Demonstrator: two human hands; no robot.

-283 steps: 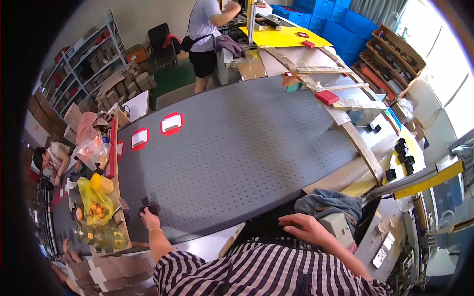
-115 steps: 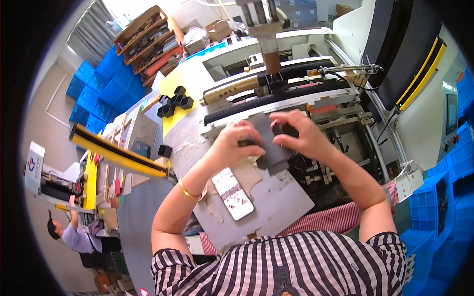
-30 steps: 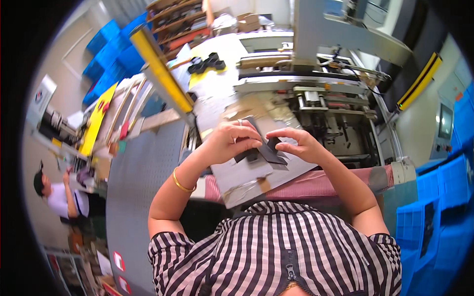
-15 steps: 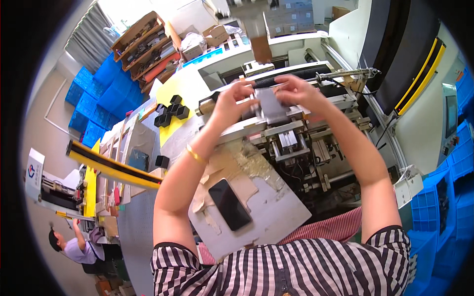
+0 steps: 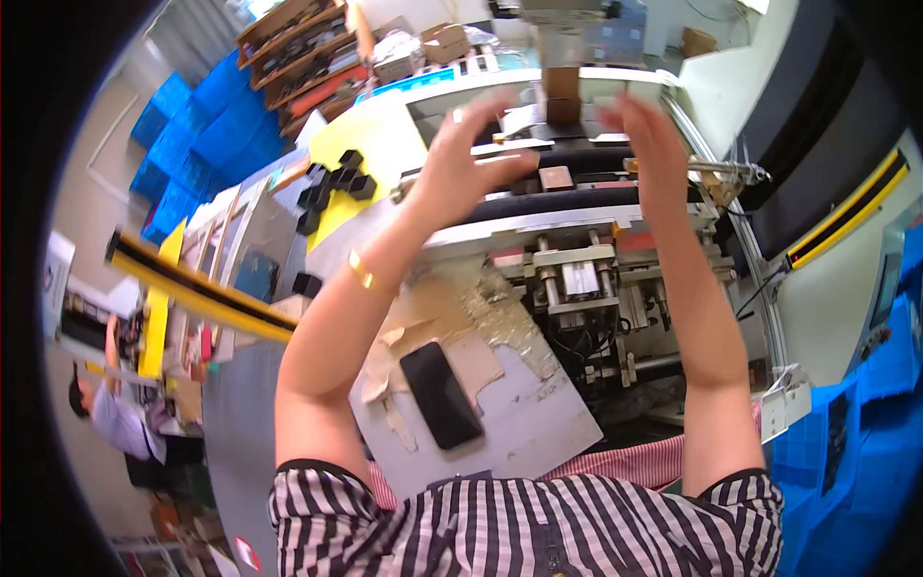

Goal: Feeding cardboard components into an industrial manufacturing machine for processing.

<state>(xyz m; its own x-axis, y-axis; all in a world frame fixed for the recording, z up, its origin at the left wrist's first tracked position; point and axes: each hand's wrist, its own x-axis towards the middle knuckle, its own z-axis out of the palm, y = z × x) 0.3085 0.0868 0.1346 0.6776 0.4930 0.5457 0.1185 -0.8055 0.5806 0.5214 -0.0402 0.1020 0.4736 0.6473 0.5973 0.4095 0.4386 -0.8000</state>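
Observation:
My left hand is raised over the machine, its thumb stretched out apart from the blurred fingers and nothing in its grasp. Opposite it, my right hand is lifted with fingers extended, smeared by motion and also empty. Between them a brown block hangs under the machine's head, over a dark flat surface. Nearer to me, a small pinkish block sits between the black rollers. Whether the grey piece seen earlier lies under the brown block, I cannot tell.
A black phone lies on the grey board beside torn brown paper. Several black open boxes stand on a yellow sheet at the left. Yellow-black bars flank the machine. Blue crates are at the right. Another person works far left.
Both hands have let go of the flat grey piece and spread apart, moving up and away from me. The brown block and machine head now show between them. The view has shifted somewhat.

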